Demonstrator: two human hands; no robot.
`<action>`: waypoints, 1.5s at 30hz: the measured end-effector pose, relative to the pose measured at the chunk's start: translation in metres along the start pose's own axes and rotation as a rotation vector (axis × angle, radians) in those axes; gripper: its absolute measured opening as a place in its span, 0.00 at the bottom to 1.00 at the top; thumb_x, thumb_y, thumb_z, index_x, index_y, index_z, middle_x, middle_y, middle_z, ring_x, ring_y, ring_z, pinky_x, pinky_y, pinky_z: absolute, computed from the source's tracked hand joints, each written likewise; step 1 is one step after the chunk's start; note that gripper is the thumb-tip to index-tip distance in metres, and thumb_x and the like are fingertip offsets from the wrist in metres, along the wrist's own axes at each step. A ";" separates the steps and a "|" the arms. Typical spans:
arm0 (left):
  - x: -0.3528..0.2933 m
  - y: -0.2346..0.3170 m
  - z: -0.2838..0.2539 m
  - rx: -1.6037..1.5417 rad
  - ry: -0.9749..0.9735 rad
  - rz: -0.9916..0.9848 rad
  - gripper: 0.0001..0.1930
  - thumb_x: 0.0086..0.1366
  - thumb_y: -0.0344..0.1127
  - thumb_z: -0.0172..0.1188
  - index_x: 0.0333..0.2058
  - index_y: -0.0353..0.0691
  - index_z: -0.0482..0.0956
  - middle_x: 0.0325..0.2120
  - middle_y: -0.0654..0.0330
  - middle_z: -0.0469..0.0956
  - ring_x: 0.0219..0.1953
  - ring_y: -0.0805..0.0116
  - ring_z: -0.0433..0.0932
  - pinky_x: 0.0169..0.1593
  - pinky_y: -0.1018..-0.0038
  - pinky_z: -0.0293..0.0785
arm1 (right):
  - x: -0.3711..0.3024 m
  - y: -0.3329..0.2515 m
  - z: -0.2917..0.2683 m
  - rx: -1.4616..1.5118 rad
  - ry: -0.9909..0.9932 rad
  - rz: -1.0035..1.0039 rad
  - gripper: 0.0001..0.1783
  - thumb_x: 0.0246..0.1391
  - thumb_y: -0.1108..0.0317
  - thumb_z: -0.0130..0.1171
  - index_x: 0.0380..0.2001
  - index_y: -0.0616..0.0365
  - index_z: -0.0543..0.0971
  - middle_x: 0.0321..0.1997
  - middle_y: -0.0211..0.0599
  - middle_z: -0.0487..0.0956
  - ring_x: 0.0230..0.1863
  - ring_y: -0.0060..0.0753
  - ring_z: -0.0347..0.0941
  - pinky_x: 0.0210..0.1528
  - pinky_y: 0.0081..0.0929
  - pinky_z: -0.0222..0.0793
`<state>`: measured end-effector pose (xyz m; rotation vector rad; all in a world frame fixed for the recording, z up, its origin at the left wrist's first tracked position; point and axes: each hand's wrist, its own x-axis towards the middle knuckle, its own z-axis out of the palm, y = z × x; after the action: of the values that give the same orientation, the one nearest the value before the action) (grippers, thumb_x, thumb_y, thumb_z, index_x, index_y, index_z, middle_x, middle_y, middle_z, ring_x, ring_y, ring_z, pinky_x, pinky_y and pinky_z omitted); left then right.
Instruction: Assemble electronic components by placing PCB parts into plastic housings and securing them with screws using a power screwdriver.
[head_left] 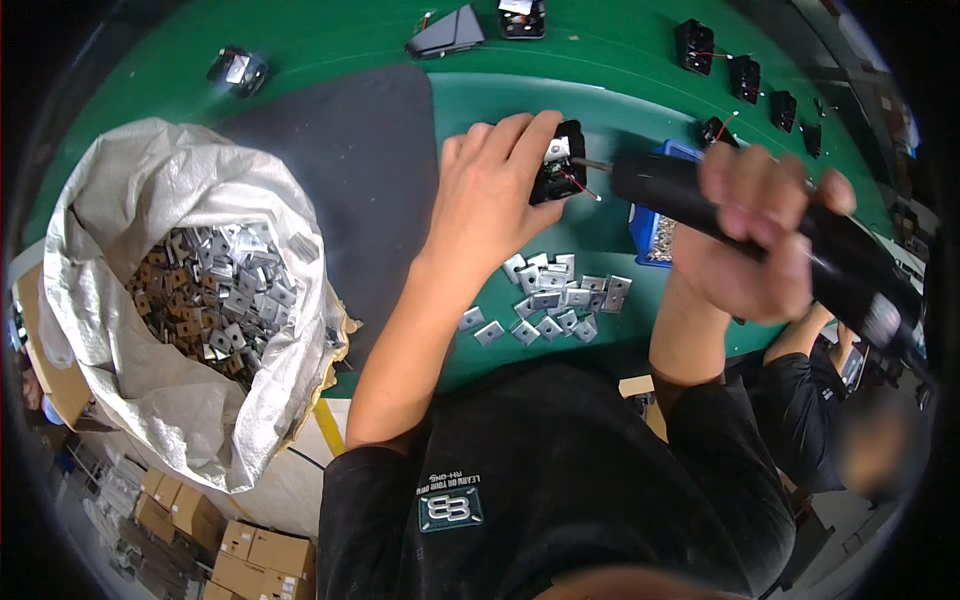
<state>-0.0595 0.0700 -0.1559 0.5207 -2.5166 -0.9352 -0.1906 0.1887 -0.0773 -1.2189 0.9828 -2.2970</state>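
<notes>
My left hand (490,190) is closed on a small black plastic housing (571,184), steadying it on the green work surface. A silver metal piece sits in the housing, and a thin red wire sticks out of it. My right hand (755,230), slightly blurred, grips a black electric screwdriver (670,190) lying nearly level. Its bit (598,165) points left and reaches the housing's right side; whether it touches a screw cannot be made out. Between my forearms lies a loose pile of small silver metal plates with holes (550,298).
A blue bin (645,222) of small screws stands partly behind the screwdriver. On the left, a large white woven sack (100,260) holds many metal plates. A dark mat (375,150) lies beside it. More black housings (745,80) line the far green belt. Another person (800,380) works at right.
</notes>
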 end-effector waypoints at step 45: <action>-0.017 0.025 -0.027 0.140 0.031 -0.052 0.14 0.52 0.34 0.67 0.38 0.38 0.79 0.34 0.55 0.78 0.37 0.56 0.78 0.40 0.65 0.74 | -0.013 -0.043 -0.085 -0.127 0.186 0.050 0.24 0.52 0.68 0.50 0.53 0.62 0.65 0.30 0.39 0.74 0.32 0.36 0.68 0.42 0.46 0.65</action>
<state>-0.0371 0.0817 -0.1243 0.6409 -2.5641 -0.7661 -0.2534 0.2614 -0.0867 -1.0284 1.2267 -2.3723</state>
